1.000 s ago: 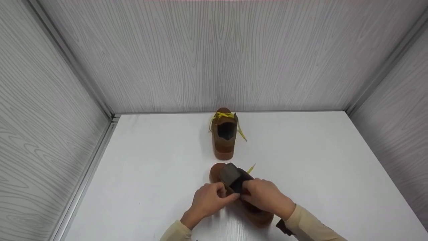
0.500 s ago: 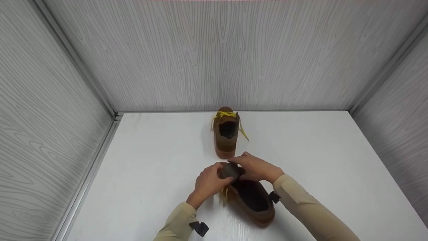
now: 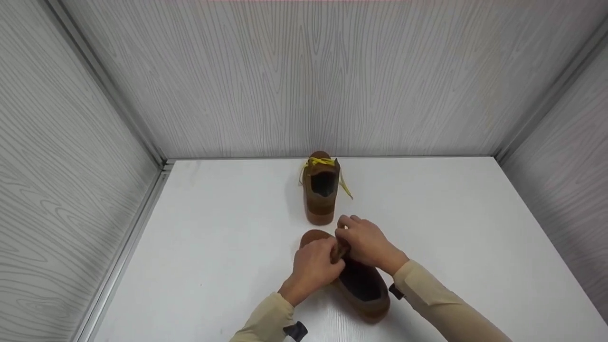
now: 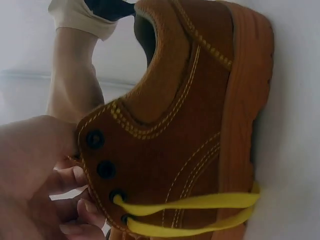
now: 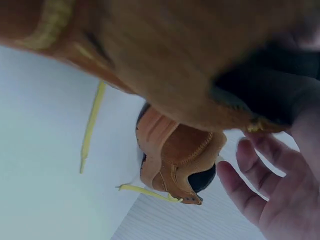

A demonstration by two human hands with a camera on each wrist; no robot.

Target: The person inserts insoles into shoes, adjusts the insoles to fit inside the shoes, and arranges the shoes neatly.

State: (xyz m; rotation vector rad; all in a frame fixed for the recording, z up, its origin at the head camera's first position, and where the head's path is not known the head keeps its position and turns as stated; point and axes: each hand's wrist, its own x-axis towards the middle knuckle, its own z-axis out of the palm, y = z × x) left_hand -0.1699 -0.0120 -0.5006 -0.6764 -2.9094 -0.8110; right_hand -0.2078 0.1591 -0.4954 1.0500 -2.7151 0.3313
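Observation:
A brown leather shoe (image 3: 373, 311) stands at the front of the table, its toe pointing up and left. My left hand (image 3: 313, 263) grips its left eyelet flap; the left wrist view shows fingertips (image 4: 75, 227) curled behind the flap's edge. Yellow lace (image 4: 185, 204) hangs from the lower eyelets. My right hand (image 3: 373, 244) holds the right flap, fingers curled, close beside the left hand. In the right wrist view that hand's thumb reaches inside the opening, with fingers (image 5: 247, 195) outside. The tongue is mostly hidden between the hands.
A second brown shoe (image 3: 320, 209), with yellow laces (image 3: 322, 162) across its front, stands just beyond, near the back wall (image 3: 304, 85). Grey wood-grain panels border the white table (image 3: 228, 213) at the back and on both sides.
Both hands moved from the shoe's opening toward its toe and onto the flaps. The dark tongue, raised earlier, is now mostly covered. The far shoe stays in place.

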